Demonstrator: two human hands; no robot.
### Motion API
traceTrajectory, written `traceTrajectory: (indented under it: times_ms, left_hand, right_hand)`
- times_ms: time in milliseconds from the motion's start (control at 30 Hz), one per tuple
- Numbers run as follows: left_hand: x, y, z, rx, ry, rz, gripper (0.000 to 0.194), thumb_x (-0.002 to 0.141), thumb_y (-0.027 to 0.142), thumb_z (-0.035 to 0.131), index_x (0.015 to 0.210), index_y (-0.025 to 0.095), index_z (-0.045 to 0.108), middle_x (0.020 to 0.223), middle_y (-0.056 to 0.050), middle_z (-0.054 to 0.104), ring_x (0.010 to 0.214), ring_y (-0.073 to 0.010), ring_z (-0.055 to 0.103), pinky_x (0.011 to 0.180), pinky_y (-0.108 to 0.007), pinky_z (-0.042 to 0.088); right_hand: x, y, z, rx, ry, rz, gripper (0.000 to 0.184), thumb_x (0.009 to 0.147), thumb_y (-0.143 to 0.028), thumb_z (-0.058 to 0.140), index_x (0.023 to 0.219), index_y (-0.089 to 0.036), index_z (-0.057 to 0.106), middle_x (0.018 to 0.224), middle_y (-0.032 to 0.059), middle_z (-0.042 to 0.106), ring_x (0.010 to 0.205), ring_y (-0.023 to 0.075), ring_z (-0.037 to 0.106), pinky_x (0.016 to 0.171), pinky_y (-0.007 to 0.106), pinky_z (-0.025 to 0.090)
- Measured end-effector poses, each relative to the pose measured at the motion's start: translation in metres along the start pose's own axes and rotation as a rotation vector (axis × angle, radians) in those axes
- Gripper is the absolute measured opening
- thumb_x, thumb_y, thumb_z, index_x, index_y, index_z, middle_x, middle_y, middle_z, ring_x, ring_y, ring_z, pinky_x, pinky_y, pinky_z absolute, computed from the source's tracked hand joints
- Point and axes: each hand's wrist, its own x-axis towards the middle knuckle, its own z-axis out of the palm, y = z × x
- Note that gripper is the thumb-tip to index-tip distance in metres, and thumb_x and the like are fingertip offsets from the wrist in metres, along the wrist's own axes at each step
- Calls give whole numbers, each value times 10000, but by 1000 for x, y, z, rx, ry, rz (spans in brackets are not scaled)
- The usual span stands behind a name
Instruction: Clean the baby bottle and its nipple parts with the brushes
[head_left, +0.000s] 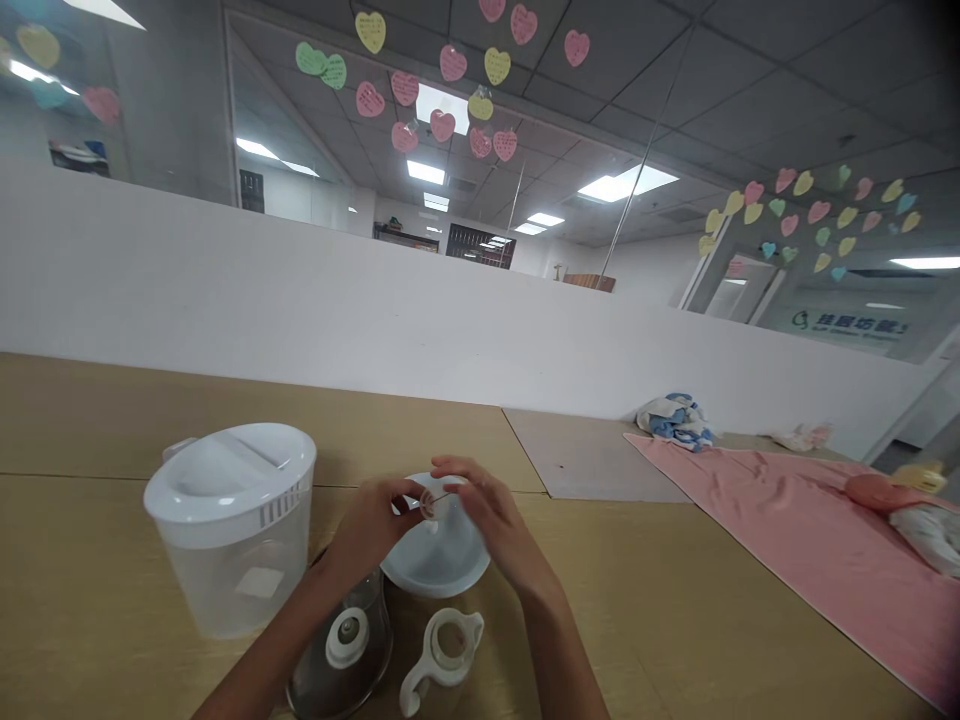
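Looks midway: the left hand (379, 522) pinches a small clear piece (427, 503); right hand (491, 515), can't tell; white bracket (433, 662) lies loose.

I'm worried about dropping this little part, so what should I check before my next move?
1. Left hand gripping the small clear part: ok, pinched in the fingertips.
2. Right hand gripping it too: cannot tell; its fingers are close by.
3. White bowl upright: ok, open side up.
4. Space near the bowl uncluttered: not ok; the white ring piece and dark vessel lie close.
5. Lid on the clear container: ok, covering the top.
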Motion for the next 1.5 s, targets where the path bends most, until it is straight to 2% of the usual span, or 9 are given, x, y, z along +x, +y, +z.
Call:
traceTrajectory:
  times_ms: [67, 133, 300, 400, 567, 733, 1000, 1333, 1500]
  left_hand:
    - [-1, 2, 1, 5, -22, -18, 194, 701, 308, 556, 750, 208, 715, 681, 10, 707, 584, -147, 595, 618, -232, 443]
    - [-2, 4, 1, 8, -27, -38, 206, 701, 311, 552, 768, 208, 717, 670, 9, 700, 578, -148, 595, 598, -228, 436]
    - [-2, 4, 0, -5, -21, -28, 208, 696, 298, 546, 770, 206, 716, 689, 5, 705, 593, -148, 606, 619, -229, 440]
    - [-2, 3, -1, -31, -18, -24, 210, 688, 268, 526, 754, 200, 713, 710, -2, 712, 603, -151, 610, 632, -232, 446]
    - [-1, 2, -1, -66, -31, -12, 218, 684, 241, 493, 721, 181, 700, 693, -6, 701, 620, -155, 615, 620, -226, 435]
    - [-1, 0, 0, -53, -32, 15, 194, 685, 259, 512, 677, 156, 676, 591, 16, 630, 597, -147, 572, 573, -208, 394]
    - [0, -7, 3, -143, -11, 152, 203, 732, 246, 495, 676, 155, 667, 628, 11, 628, 600, -129, 534, 584, -202, 392]
    - [-6, -3, 3, -107, 26, 119, 189, 713, 191, 485, 702, 163, 672, 696, -7, 673, 626, -141, 568, 606, -231, 392]
    - [-5, -5, 4, -110, 23, 141, 182, 722, 188, 487, 690, 168, 665, 689, 1, 668, 615, -129, 561, 582, -222, 370]
  right_hand:
    - [-2, -2, -5, 154, -46, 2, 503, 864, -616, 293, 936, -247, 626, 1218, 49, 549, 1157, 214, 476, 968, 382, 380]
    - [-3, -2, -7, 261, -87, 7, 610, 828, -694, 227, 847, -234, 626, 1139, 62, 584, 1162, 239, 460, 968, 404, 367]
    - [2, -4, -5, 312, -121, 73, 680, 770, -767, 185, 710, -217, 581, 973, 94, 631, 1131, 272, 473, 915, 422, 386]
    - [3, -6, -3, 357, -125, 108, 657, 760, -762, 226, 722, -214, 585, 1098, 103, 605, 1165, 282, 452, 899, 419, 397]
    - [1, -4, -4, 472, -180, 107, 475, 776, -623, 417, 956, -234, 621, 1243, 83, 528, 1215, 279, 407, 933, 412, 368]
    - [0, -2, -7, 577, -187, 114, 435, 750, -537, 524, 1054, -237, 605, 1262, 88, 508, 1182, 284, 423, 938, 432, 345]
    - [-5, -10, -9, 527, -203, 123, 415, 671, -358, 674, 1074, -292, 602, 1275, 48, 492, 1204, 277, 393, 968, 450, 319]
    - [-5, -14, -3, 529, -211, 120, 360, 706, -381, 672, 1029, -243, 590, 953, 47, 606, 955, 216, 537, 900, 396, 374]
    - [-5, -16, -2, 509, -229, 124, 368, 704, -371, 696, 1036, -256, 585, 925, 28, 590, 873, 169, 526, 811, 334, 400]
